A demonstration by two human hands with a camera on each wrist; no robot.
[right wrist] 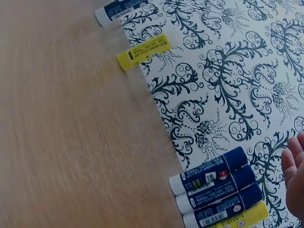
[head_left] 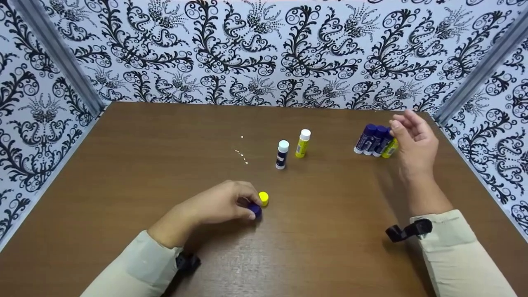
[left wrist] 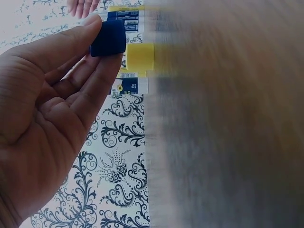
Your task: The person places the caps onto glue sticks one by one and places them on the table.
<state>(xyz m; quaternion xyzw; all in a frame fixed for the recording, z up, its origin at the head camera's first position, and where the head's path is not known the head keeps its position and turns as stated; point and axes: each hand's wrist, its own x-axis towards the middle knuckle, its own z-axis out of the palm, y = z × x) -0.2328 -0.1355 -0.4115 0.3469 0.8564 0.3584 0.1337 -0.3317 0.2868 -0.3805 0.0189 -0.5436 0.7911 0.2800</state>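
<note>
My left hand [head_left: 216, 202] pinches a dark blue glue stick cap [left wrist: 109, 38] between thumb and fingers, low over the table. Right beside it stands a yellow cap [head_left: 264, 199]. Farther back are two upright glue sticks without coloured caps, white tops showing: one navy-labelled glue stick [head_left: 281, 155] and one yellow glue stick [head_left: 302, 143]. My right hand [head_left: 417, 146] is raised at the right with nothing in it, fingers loosely bent. Behind and left of it stands a row of capped glue sticks, several navy ones [right wrist: 211, 175] and a yellow one [head_left: 389, 149] partly hidden by the hand.
Small white crumbs [head_left: 241, 155] lie on the brown wooden table [head_left: 173, 136], left of the uncapped sticks. Patterned panels [head_left: 255, 49] enclose the table at the back and sides. Black wrist straps [head_left: 408, 231] sit at both sleeves.
</note>
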